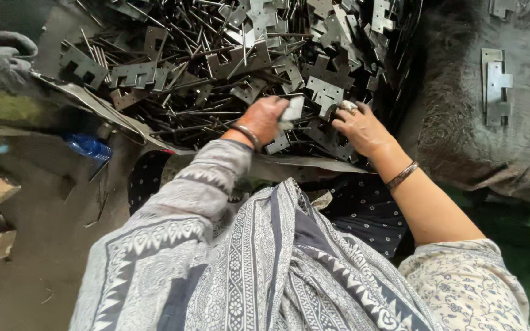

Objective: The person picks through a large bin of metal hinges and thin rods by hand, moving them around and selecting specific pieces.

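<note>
A grey-and-white patterned scarf (265, 270) with zigzag and floral bands is draped over the torso and left arm. A cream short sleeve with small blue floral print (467, 285) is worn on the right arm. A dark navy dotted garment (363, 211) is seen beneath. A thin metal bangle (402, 175) is worn on the right wrist, another metal bangle (248, 136) on the left. A ring (348, 106) is seen on the right hand (363, 130).

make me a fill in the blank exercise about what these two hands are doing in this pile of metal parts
1. The left hand grips a small flat ____ plate.
2. The right hand rests on the pile of dark metal plates and ____.
3. Each wrist wears a metal ____.
4. A blue ____ lies on the floor at the left.

Missing words: metal; pins; bangle; bottle
</note>
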